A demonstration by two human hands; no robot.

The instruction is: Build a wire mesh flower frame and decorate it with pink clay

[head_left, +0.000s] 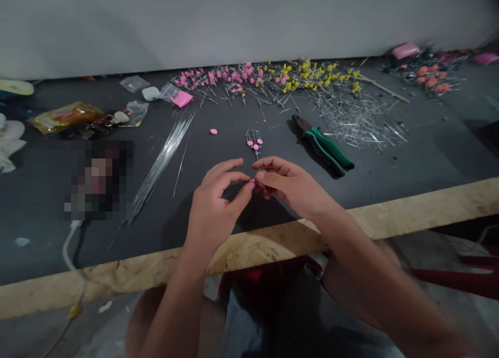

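Observation:
My left hand (pixel 218 202) and my right hand (pixel 286 184) meet fingertip to fingertip over the dark table (pixel 409 155). Both are pinched on a thin wire piece (pixel 254 140) whose looped top carries small pink beads and sticks up just beyond the fingers. A tiny pink bit shows between the thumbs. A loose pink bead (pixel 213 131) lies on the table to the left of it.
Green-handled pliers (pixel 323 145) lie right of the hands. A bundle of straight wires (pixel 163 158) lies to the left. Pink and yellow beaded wires (pixel 273 77) and loose pins (pixel 358 116) spread along the back. Plastic bags (pixel 64 116) sit at far left; a wooden edge (pixel 390 217) fronts the table.

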